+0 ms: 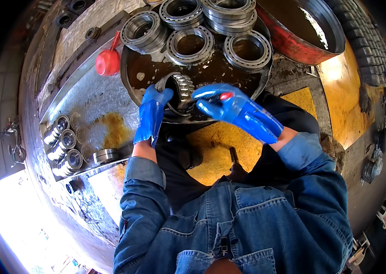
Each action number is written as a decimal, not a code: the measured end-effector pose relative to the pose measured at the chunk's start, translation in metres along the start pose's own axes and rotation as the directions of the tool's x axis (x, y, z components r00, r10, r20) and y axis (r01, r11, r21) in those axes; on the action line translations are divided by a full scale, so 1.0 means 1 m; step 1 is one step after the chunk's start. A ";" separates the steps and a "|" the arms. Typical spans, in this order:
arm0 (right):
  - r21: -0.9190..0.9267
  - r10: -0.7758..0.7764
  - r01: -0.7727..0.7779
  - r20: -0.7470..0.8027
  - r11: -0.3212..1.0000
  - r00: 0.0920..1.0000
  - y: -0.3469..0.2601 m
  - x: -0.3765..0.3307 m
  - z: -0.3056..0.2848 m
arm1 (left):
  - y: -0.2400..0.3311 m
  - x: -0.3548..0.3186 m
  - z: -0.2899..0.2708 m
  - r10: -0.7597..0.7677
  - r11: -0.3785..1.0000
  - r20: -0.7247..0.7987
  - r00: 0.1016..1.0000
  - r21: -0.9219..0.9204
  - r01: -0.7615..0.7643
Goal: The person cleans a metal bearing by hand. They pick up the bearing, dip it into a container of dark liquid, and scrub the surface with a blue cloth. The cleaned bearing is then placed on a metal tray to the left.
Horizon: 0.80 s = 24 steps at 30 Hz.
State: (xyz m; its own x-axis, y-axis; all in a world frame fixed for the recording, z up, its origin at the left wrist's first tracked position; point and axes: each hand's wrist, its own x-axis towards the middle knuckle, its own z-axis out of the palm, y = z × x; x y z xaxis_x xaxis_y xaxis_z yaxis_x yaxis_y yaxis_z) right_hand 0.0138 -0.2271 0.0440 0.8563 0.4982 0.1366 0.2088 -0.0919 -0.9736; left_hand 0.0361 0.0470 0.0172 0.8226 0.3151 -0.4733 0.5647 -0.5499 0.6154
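My left hand (154,102), in a blue rubber glove, grips the left rim of a roller bearing (185,91) with its thumb and fingers. The bearing stands tilted on its edge at the near side of a round, oily pan (142,75), its rollers showing on the right. Just right of the bearing, apart from it, is my gloved right hand (225,102); its thumb and fingers are curved with a dark gap between them. A red spot shows on that glove; I cannot tell what it is. Several bearings (190,45) lie farther back in the pan, some stacked.
Left of the pan, a red plastic scoop (107,62) lies on a metal tray (81,107) with rows of small bearings (68,139) and one bearing ring (105,156). A red drum (289,43) of dark liquid stands at back right, near yellow boards (346,86).
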 end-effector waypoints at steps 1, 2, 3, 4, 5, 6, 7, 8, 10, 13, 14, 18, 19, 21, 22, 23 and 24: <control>-0.087 -0.068 0.066 -0.020 0.994 0.997 0.004 -0.005 0.005 | 0.003 -0.001 0.001 0.004 1.000 0.004 1.000 0.001 -0.004; -0.175 -0.137 0.129 -0.034 0.976 0.990 0.008 -0.008 0.009 | 0.007 -0.002 0.002 0.007 1.000 0.008 1.000 0.003 -0.007; -0.348 -0.210 0.182 -0.043 0.920 0.977 0.015 -0.004 0.010 | 0.012 -0.005 0.001 0.023 1.000 0.019 1.000 -0.010 -0.023; -0.260 -0.136 0.115 -0.065 0.959 0.989 0.024 0.001 0.007 | 0.017 -0.010 0.000 0.037 0.999 0.032 0.999 -0.026 -0.037; -0.170 -0.059 0.045 -0.080 0.984 0.995 0.033 0.008 0.003 | 0.021 -0.012 0.000 0.053 0.998 0.046 0.998 -0.041 -0.051; -0.073 0.014 -0.020 -0.081 0.997 0.997 0.037 0.013 0.002 | 0.022 -0.013 -0.002 0.042 0.999 0.043 0.998 -0.005 -0.041; -0.128 -0.038 0.020 -0.141 0.992 0.989 0.028 0.017 -0.001 | 0.021 -0.011 -0.003 0.028 0.999 0.039 0.999 0.030 -0.029; 0.129 0.200 -0.187 -0.097 0.974 0.975 0.020 0.023 -0.005 | 0.020 -0.009 -0.004 0.014 0.998 0.035 0.999 0.064 -0.016; 0.224 0.340 -0.314 -0.089 0.923 0.936 0.020 0.031 -0.011 | 0.016 -0.005 -0.001 0.038 0.995 0.000 0.999 0.089 -0.038; 0.171 0.282 -0.242 -0.265 0.955 0.922 0.043 0.042 -0.012 | 0.018 0.000 0.005 0.062 0.985 0.025 0.998 0.159 -0.066; 0.126 0.300 -0.274 -0.286 0.953 0.910 0.054 0.046 -0.013 | 0.020 0.001 0.006 0.067 0.979 0.043 0.997 0.187 -0.074; -0.182 0.342 -0.417 -0.337 0.890 0.877 0.074 0.057 -0.015 | 0.011 0.011 0.008 0.137 0.923 0.006 0.991 0.361 -0.130; -0.288 0.313 -0.422 -0.356 0.859 0.880 0.075 0.056 -0.017 | 0.010 0.012 0.006 0.165 0.905 0.010 0.986 0.397 -0.155; -0.322 0.348 -0.477 -0.383 0.818 0.856 0.071 0.055 -0.021 | 0.014 0.006 0.003 0.187 0.858 0.025 0.982 0.483 -0.176; -0.318 0.399 -0.516 -0.367 0.795 0.840 0.068 0.055 -0.031 | 0.025 0.003 0.003 0.189 0.824 0.067 0.980 0.531 -0.196; -0.313 0.449 -0.554 -0.350 0.771 0.822 0.066 0.056 -0.041 | 0.037 0.001 0.002 0.188 0.788 0.110 0.976 0.577 -0.217; -0.310 0.498 -0.587 -0.323 0.748 0.805 0.062 0.056 -0.048 | 0.042 -0.003 0.002 0.178 0.750 0.145 0.973 0.621 -0.229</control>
State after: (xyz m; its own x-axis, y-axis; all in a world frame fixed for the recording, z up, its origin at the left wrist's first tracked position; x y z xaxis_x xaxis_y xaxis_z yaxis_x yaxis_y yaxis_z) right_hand 0.0968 -0.2461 0.0002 0.9457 0.0767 -0.3159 -0.2001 -0.6283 -0.7518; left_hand 0.0574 0.0215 0.0438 0.8913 0.0967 -0.4430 0.1934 -0.9647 0.1785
